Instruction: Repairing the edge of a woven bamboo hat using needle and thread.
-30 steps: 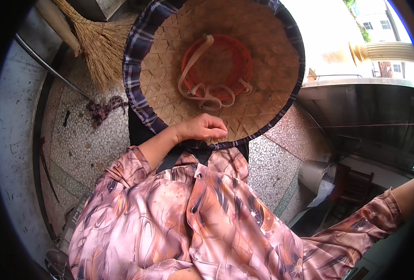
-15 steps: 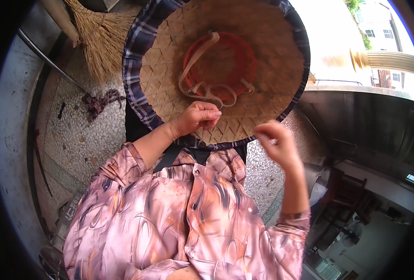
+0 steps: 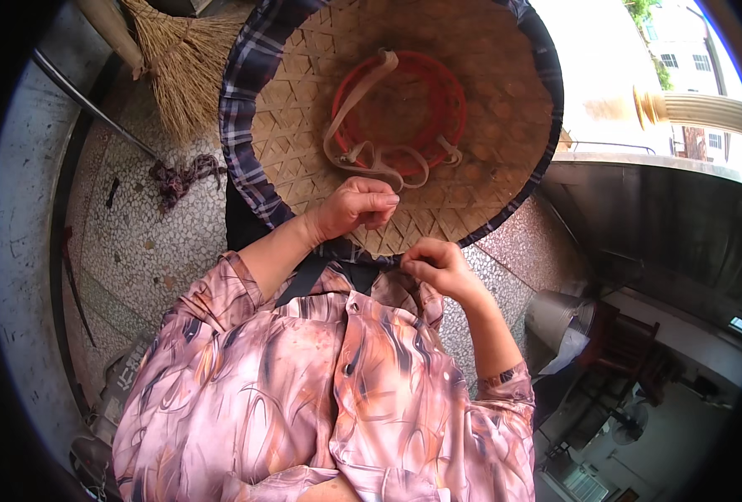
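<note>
A wide woven bamboo hat (image 3: 505, 142) lies hollow side up in front of me, its rim bound in dark plaid cloth (image 3: 250, 109). Inside sits a red ring-shaped frame (image 3: 461, 105) with a pale strap (image 3: 347, 105) looped over it. My left hand (image 3: 356, 207) reaches over the near rim and is closed, thumb over the bent forefinger, just below the strap's lower loop. Pinched together, the fingers of my right hand (image 3: 440, 266) touch the cloth binding at the near rim. Anything small held in either hand is too fine to make out.
A straw broom (image 3: 179, 63) leans at the upper left. A metal rod (image 3: 95, 113) ends by a dark stringy bundle (image 3: 185, 180) on the speckled floor (image 3: 141, 243). At right stand a dark panel (image 3: 639, 217) and a wooden chair (image 3: 618, 343).
My right hand has come from the right, in toward the hat's near rim, and its fingers now meet the binding. The left hand stays nearly still; the hat has shifted slightly.
</note>
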A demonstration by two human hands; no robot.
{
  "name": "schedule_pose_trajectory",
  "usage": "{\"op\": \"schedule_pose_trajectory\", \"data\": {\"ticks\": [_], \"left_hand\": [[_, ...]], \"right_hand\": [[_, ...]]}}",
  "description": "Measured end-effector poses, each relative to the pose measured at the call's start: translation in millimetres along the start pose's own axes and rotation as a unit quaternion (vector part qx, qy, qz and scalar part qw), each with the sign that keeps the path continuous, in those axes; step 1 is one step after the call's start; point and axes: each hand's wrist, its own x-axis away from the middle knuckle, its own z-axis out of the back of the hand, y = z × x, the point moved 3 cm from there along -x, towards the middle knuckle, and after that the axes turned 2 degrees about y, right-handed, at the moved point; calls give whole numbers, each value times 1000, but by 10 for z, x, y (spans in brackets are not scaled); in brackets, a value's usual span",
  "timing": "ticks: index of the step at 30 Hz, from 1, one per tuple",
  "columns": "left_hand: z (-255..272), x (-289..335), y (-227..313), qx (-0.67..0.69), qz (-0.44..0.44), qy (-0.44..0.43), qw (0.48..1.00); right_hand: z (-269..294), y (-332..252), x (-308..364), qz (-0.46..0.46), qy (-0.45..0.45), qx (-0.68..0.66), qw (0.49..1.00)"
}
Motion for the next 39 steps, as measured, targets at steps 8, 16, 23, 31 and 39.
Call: {"op": "schedule_pose_trajectory", "data": {"ticks": [8,16,23,31,39], "left_hand": [[-11,-8,-41,23,20,-20,999],[-3,-14,-168,-30,70,-4,997],[-39,42,-137,-46,72,13,996],[-167,88,1,-44,79,2,996],[-563,194,165,-93,8,45,995]], "right_hand": [[13,85,343,-196,-133,-7,972],[-124,-93,452,-74,99,-260,958],[-96,-316,553,-17,202,250,947],[11,-282,685,-41,228,46,972],[1710,-1300,1330,105,281,-457,837]]}}
